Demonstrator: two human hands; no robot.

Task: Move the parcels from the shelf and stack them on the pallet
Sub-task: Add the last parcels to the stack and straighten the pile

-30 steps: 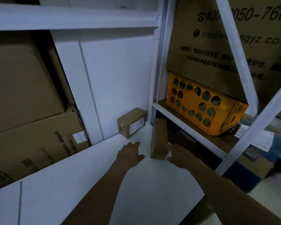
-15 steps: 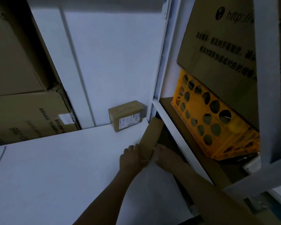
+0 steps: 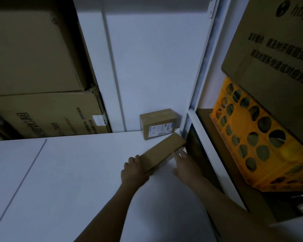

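A flat brown parcel (image 3: pixel 162 151) lies tilted on the white shelf board (image 3: pixel 68 172), one end near the shelf's right upright. My left hand (image 3: pixel 133 170) grips its near end, fingers curled over the edge. My right hand (image 3: pixel 184 163) is at the parcel's right side with fingers stretched out beside and under it. A second small brown parcel (image 3: pixel 157 124) with a white label stands at the back of the shelf against the wall, just behind the flat one. No pallet is in view.
Large cardboard boxes (image 3: pixel 42 95) fill the shelf's left end. A white upright post (image 3: pixel 199 70) bounds the shelf on the right. Beyond it, an orange plastic crate (image 3: pixel 262 137) sits under a big printed carton (image 3: pixel 276 49).
The camera has moved closer and lower. The flat parcel has tipped from nearly upright to a lower slant, my left hand has taken its near end and my right fingers have stretched out.
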